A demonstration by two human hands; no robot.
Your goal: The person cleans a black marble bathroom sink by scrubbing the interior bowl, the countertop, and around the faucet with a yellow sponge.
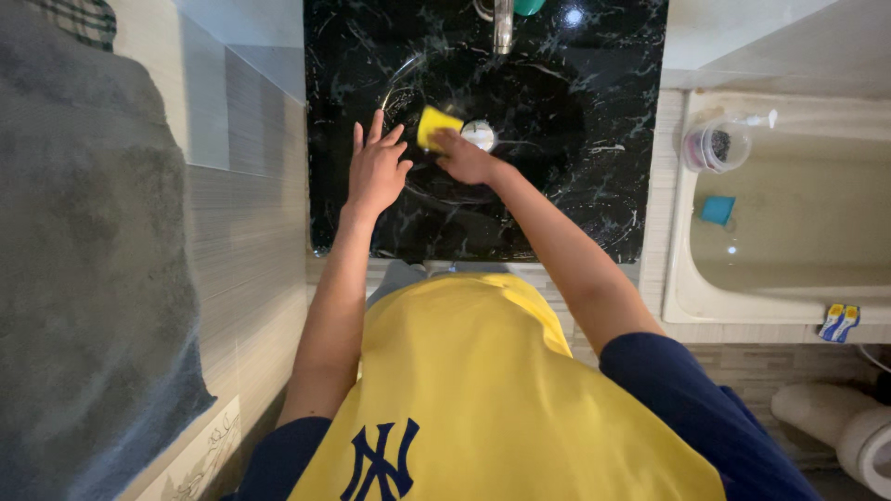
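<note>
While the right hand (pixel 461 156) presses a yellow sponge (pixel 436 125) against the bottom of the black marbled sink (pixel 557 111) — fingers pinched around it, just beside the silver drain (pixel 480 134) — the left hand (pixel 376 170) rests flat on the basin's left slope, fingers spread, holding nothing. Above them stands the chrome tap (pixel 502 23); a pale bathtub (pixel 789 232) lies to the right.

The tap (pixel 502 23) is cut off at the top edge; the right hand (pixel 464 158) hides part of the sponge (pixel 434 125).

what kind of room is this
Most likely a home bathroom: a black marble-look sink with a tap, a white bathtub beside it, and a grey towel hanging at left.
</note>
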